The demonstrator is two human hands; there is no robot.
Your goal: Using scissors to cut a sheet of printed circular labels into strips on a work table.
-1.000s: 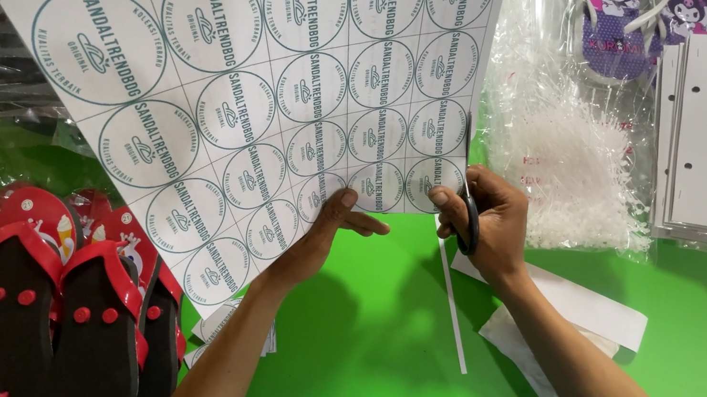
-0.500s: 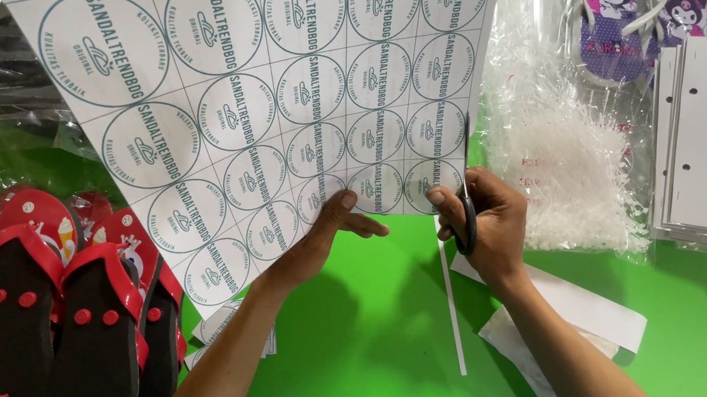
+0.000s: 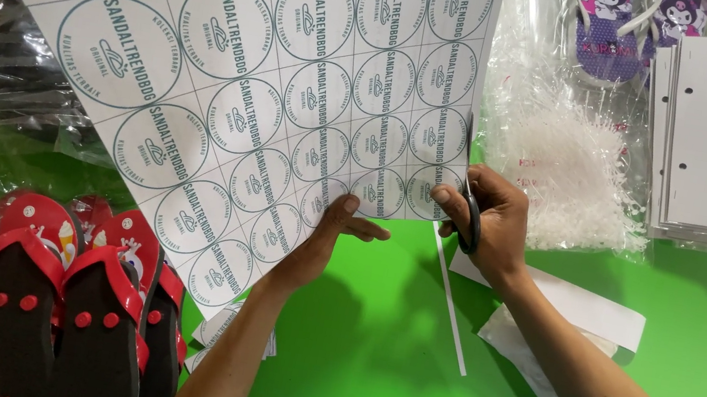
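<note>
Head view | left hand (image 3: pixel 332 238) fingers pinch one label sheet (image 3: pixel 273 107) | right hand (image 3: pixel 490 218) fingers grip one scissors (image 3: pixel 469 221)

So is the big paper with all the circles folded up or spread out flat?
Spread out flat. The sheet of round labels shows every row of circles uncreased, held at its lower edge by the left hand.

Bright even overhead light, soft arm shadows on the glossy green tabletop (image 3: pixel 699 327), sharp focus, slight edge curvature

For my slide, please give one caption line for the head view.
Left hand holds a sheet of round labels; right hand works scissors.
</note>
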